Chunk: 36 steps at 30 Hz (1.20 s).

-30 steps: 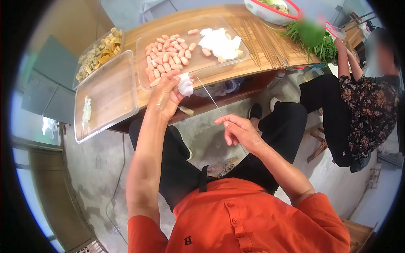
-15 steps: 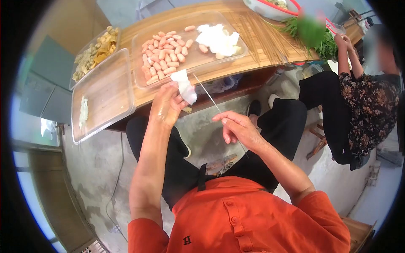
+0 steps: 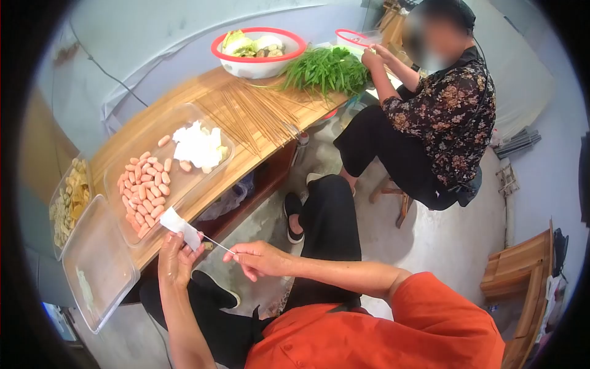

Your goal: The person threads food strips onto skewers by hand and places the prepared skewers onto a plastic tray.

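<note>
Head view: left hand (image 3: 176, 261) pinches limp white piece (image 3: 180, 227) between thumb and fingers, just off near edge of wooden table (image 3: 123, 138). Right hand (image 3: 258, 258) grips thin skewer (image 3: 216, 243) in fingertips, its point at piece's edge; can't tell from where I stand whether it pierces. Beside left hand, clear tray (image 3: 184, 184) bears small pink sausages (image 3: 146, 192) and white heap (image 3: 195, 147). More sticks (image 3: 261, 117) lie beyond; co-worker (image 3: 439, 123) sits by leafy greens (image 3: 326, 71).
</note>
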Tool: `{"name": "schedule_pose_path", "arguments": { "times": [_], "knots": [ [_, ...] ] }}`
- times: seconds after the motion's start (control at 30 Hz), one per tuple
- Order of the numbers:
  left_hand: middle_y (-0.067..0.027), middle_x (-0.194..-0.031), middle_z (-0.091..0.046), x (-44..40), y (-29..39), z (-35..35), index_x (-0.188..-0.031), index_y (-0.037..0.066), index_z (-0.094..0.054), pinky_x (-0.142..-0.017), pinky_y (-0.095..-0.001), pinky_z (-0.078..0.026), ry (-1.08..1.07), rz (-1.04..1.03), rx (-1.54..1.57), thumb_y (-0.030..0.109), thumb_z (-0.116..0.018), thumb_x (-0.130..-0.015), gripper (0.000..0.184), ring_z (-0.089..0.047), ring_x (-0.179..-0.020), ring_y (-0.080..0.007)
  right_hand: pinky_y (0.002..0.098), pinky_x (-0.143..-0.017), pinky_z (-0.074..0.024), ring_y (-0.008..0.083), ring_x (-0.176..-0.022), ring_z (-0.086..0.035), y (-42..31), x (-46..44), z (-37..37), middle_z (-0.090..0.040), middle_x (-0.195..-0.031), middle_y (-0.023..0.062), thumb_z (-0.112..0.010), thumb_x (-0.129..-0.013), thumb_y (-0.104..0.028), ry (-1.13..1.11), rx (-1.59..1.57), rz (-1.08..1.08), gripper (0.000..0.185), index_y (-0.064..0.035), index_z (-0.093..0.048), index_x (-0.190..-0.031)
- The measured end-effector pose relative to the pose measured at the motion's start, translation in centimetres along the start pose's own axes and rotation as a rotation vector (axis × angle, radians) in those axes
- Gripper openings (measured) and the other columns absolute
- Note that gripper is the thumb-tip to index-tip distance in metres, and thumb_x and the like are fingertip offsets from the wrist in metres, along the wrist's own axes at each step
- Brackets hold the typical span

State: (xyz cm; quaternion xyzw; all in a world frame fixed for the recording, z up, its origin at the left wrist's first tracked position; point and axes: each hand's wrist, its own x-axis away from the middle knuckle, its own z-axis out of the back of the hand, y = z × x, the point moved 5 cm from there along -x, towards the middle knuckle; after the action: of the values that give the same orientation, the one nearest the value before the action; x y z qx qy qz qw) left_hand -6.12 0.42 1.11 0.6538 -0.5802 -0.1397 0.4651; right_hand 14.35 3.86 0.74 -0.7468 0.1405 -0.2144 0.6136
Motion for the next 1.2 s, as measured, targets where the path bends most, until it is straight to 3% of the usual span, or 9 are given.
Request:
{"name": "schedule_pose_path", "arguments": {
  "times": [0.07, 0.17, 0.43, 0.57, 0.73, 0.8, 1.2],
  "knots": [
    [-0.011, -0.104, -0.061, 0.4, 0.0, -0.5, -0.116, 0.007, -0.048, -0.077, -0.0407, -0.057, 0.025, 0.012, -0.078, 0.011, -0.053, -0.095, 0.022, -0.066, -0.092, -0.0264, 0.0231, -0.049, -0.0368, 0.005, -0.049, -0.045, 0.1, 0.3, 0.0, -0.054, -0.057, -0.0023, -0.038, -0.102, -0.02, -0.016, -0.012, -0.086, 0.03, -0.0071, -0.057, -0.121],
    [-0.0101, -0.106, -0.059, 0.0, -0.6, 0.6, -0.116, 0.008, -0.048, -0.077, -0.0426, -0.057, 0.018, 0.012, -0.064, 0.012, -0.058, -0.092, 0.025, -0.064, -0.096, -0.0303, 0.0232, -0.05, -0.0383, 0.0052, -0.051, -0.047, 0.8, 0.4, 0.0, -0.053, -0.057, -0.0021, -0.039, -0.101, -0.02, -0.006, -0.006, -0.059, 0.03, -0.0068, -0.057, -0.121],
    [-0.0135, -0.107, -0.062, -0.1, -0.9, 1.1, -0.119, 0.006, -0.05, -0.083, -0.0413, -0.054, -0.008, -0.055, -0.109, 0.019, -0.06, -0.092, 0.032, -0.064, -0.098, -0.0269, 0.0222, -0.047, -0.0357, 0.0053, -0.047, -0.046, 0.6, 2.4, -0.3, -0.053, -0.055, -0.0021, -0.041, -0.101, -0.021, 0.027, -0.032, -0.092, 0.029, -0.0074, -0.058, -0.119],
    [-0.0172, -0.111, -0.063, -0.4, -1.1, 1.2, -0.124, 0.001, -0.047, -0.08, -0.0393, -0.056, -0.016, -0.046, -0.085, 0.013, -0.052, -0.096, 0.031, -0.066, -0.096, -0.0272, 0.0207, -0.048, -0.0358, 0.0044, -0.049, -0.048, 0.4, 3.1, -0.3, -0.054, -0.059, -0.0021, -0.042, -0.101, -0.02, 0.023, -0.013, -0.131, 0.029, -0.0071, -0.059, -0.12],
    [-0.0186, -0.109, -0.064, -0.1, -0.6, 0.8, -0.114, 0.002, -0.05, -0.081, -0.0401, -0.057, -0.014, -0.023, -0.05, 0.012, -0.053, -0.096, 0.021, -0.066, -0.095, -0.0276, 0.0201, -0.045, -0.0344, 0.0053, -0.048, -0.048, -0.5, 3.3, -0.9, -0.051, -0.058, -0.0018, -0.042, -0.102, -0.023, 0.032, -0.015, -0.202, 0.032, -0.0041, -0.056, -0.123],
    [-0.0188, -0.106, -0.064, 0.1, -0.3, 0.5, -0.108, -0.001, -0.051, -0.08, -0.0363, -0.056, 0.003, -0.039, -0.073, 0.013, -0.052, -0.096, 0.019, -0.067, -0.093, -0.0256, 0.0202, -0.045, -0.0341, 0.0054, -0.048, -0.048, -0.5, 3.2, -1.1, -0.051, -0.058, -0.0016, -0.042, -0.101, -0.022, 0.02, -0.003, -0.199, 0.032, -0.0041, -0.057, -0.123],
    [-0.0192, -0.11, -0.064, -0.1, -0.3, 0.8, -0.113, 0.001, -0.05, -0.079, -0.037, -0.058, -0.003, -0.038, -0.079, 0.012, -0.053, -0.096, 0.021, -0.067, -0.096, -0.0267, 0.0214, -0.045, -0.0336, 0.0056, -0.047, -0.048, -0.7, 3.0, -2.2, -0.051, -0.056, -0.0011, -0.041, -0.101, -0.022, 0.016, 0.04, -0.204, 0.032, -0.0035, -0.058, -0.12]
  ]
}}
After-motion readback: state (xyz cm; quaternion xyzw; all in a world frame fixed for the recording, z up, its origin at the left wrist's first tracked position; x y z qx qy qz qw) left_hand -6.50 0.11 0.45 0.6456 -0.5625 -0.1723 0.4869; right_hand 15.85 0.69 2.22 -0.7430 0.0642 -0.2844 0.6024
